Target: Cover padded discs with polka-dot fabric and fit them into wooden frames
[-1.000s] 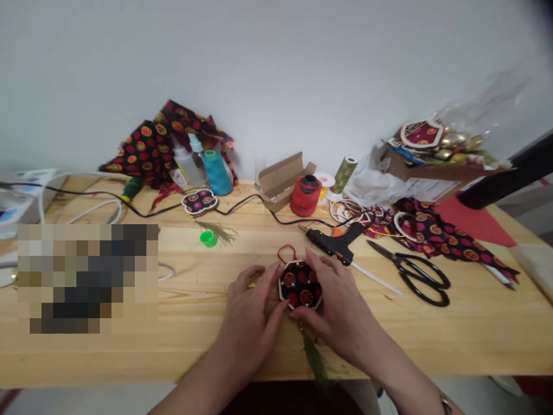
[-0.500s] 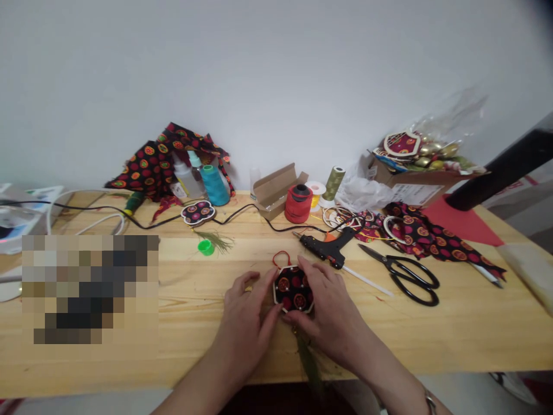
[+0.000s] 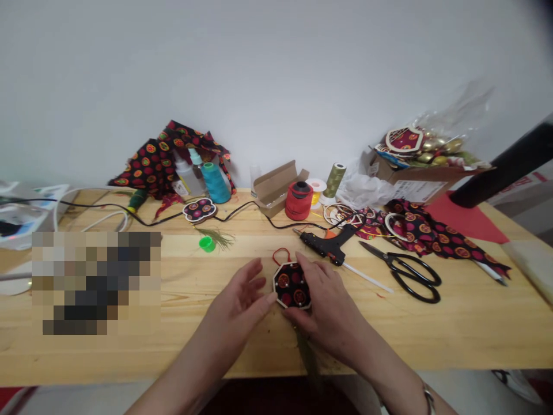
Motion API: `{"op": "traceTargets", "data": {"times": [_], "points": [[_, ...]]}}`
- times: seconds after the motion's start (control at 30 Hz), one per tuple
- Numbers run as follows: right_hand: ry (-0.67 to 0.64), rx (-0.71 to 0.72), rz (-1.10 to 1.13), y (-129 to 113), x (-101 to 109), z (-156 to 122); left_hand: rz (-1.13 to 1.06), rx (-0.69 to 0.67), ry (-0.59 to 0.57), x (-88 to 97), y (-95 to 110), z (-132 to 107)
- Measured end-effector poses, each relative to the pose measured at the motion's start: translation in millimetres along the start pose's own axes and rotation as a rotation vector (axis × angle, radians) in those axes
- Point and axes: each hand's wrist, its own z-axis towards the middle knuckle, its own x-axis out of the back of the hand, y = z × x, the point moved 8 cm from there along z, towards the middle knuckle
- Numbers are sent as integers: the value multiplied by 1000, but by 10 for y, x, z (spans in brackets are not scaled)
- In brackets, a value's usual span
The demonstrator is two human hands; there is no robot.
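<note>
A small octagonal ornament [image 3: 292,285], covered in black fabric with red and orange dots and edged in white, lies on the wooden table [image 3: 453,323]. A red cord loop [image 3: 280,253] sticks out at its far side and a green tassel [image 3: 307,354] trails toward me. My right hand [image 3: 328,300] curls round the ornament's right and near edges and holds it. My left hand [image 3: 242,300] is just left of it, fingers spread, thumb tip at its left edge.
A black glue gun [image 3: 330,245] with its cord lies just behind the ornament. Black scissors [image 3: 410,271] lie to the right. Thread spools [image 3: 299,200], bottles, patterned fabric [image 3: 159,155], a small cardboard box [image 3: 274,185], a second ornament [image 3: 199,210] and a green cap [image 3: 207,244] stand behind.
My left hand has lifted off the ornament's left side and opened its fingers. The right hand keeps its hold, and the ornament has barely shifted.
</note>
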Motion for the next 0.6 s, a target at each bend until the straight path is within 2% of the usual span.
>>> {"op": "traceTargets", "data": {"times": [0.1,0.2,0.43,0.6], "points": [[14,39,-5,-39,4,4,-245,199,-51,-1,-31,-36],[28,75,-21,-76,9,1,-390,306,-83,-14,-29,-39],[23,112,-55,-126,48,29,-521,394,-62,-5,-32,-16],[38,147,-53,-121,48,22,-543,394,-111,-15,-24,26]]}}
